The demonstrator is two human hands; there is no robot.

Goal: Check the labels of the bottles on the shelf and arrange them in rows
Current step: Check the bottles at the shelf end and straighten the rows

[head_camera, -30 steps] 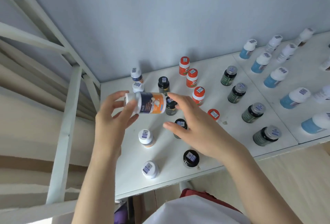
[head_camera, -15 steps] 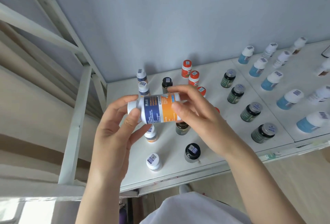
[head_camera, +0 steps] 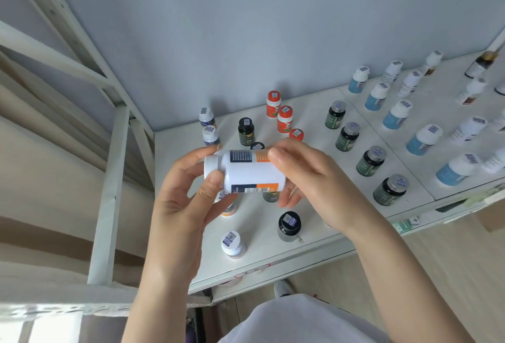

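At frame centre a white bottle (head_camera: pixel 250 172) lies sideways above the shelf (head_camera: pixel 308 236), left hand (head_camera: pixel 181 200) gripping its cap end, right hand (head_camera: pixel 308 178) pinching its base. Other bottles (head_camera: pixel 347 136) stand behind, upper right.

White bottle (head_camera: pixel 250 172) — sideways, above shelf (head_camera: pixel 314 113).

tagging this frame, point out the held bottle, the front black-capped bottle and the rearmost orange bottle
held bottle (head_camera: pixel 246 172): head view, bare white side of its body
front black-capped bottle (head_camera: pixel 289 222): head view, top of its cap
rearmost orange bottle (head_camera: pixel 272 111): head view, its orange body
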